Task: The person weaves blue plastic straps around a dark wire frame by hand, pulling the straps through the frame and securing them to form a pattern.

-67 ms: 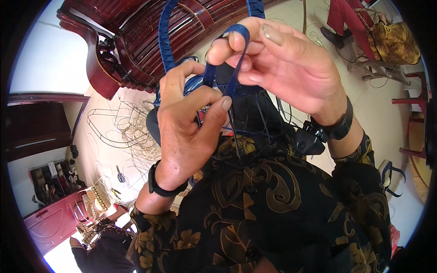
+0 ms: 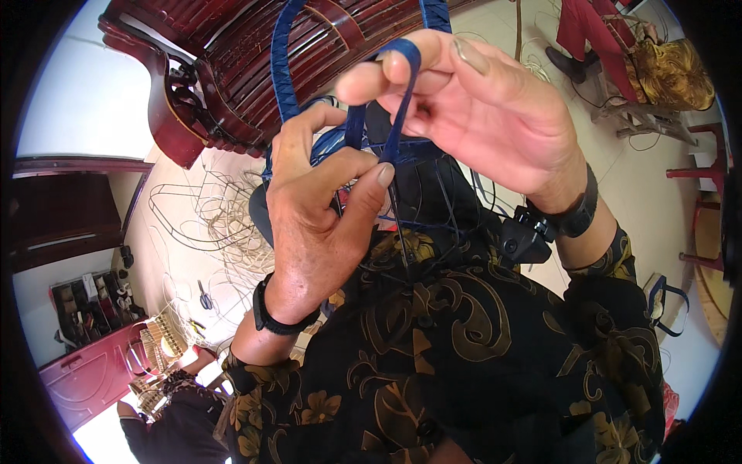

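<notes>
A dark blue flat strip rises in a loop between my hands. My left hand is closed, its thumb and index finger pinching the lower part of the strip beside thin black rods. My right hand is raised, with the loop hooked round a bent finger and its palm partly turned up. Behind them, in my lap, is a dark framework of thin rods with blue strips crossing it. A tall curved handle, wrapped in blue, rises above the framework. My fingers partly hide where the strip meets the rods.
A dark red wooden bench stands ahead. Tangled pale cord and wire lie on the floor at left, near scissors. Another person is at lower left; a person in red trousers sits at far right beside a wooden stool.
The fingers of my right hand have shifted slightly, and the loop round its finger has moved a little up and left. My left hand keeps its pinch in place.
</notes>
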The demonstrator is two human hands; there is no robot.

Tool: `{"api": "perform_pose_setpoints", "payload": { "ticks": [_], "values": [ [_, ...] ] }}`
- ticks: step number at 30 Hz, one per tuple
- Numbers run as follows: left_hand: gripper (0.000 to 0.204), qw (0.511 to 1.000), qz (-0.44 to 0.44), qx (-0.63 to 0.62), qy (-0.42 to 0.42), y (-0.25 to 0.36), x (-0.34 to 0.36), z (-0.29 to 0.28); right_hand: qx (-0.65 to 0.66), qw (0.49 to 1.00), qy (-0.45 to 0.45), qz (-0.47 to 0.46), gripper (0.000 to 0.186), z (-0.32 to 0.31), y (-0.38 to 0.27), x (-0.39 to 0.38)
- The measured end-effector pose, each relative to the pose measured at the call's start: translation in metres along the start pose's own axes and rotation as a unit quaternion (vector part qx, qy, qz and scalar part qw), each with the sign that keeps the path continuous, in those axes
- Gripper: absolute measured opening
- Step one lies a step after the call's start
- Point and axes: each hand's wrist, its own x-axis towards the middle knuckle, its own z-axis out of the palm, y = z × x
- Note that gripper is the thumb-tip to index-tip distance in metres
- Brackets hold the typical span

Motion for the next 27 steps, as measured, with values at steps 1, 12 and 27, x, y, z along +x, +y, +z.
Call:
{"api": "perform_pose_setpoints", "payload": {
  "ticks": [1,12,27],
  "values": [
    [0.012,1.000,0.013,-0.002,0.007,-0.002,-0.001,0.001,-0.001,1.000,0.007,-0.009,0.054,0.002,0.003,0.000],
    [0.009,0.999,0.023,-0.031,0.007,0.001,-0.007,0.002,-0.577,0.798,0.014,-0.171,0.065,0.008,-0.009,0.000],
    [0.007,0.988,-0.036,-0.150,0.006,-0.009,-0.005,0.010,-0.845,0.456,-0.007,-0.280,0.066,-0.006,-0.082,0.023]
  ]
}}
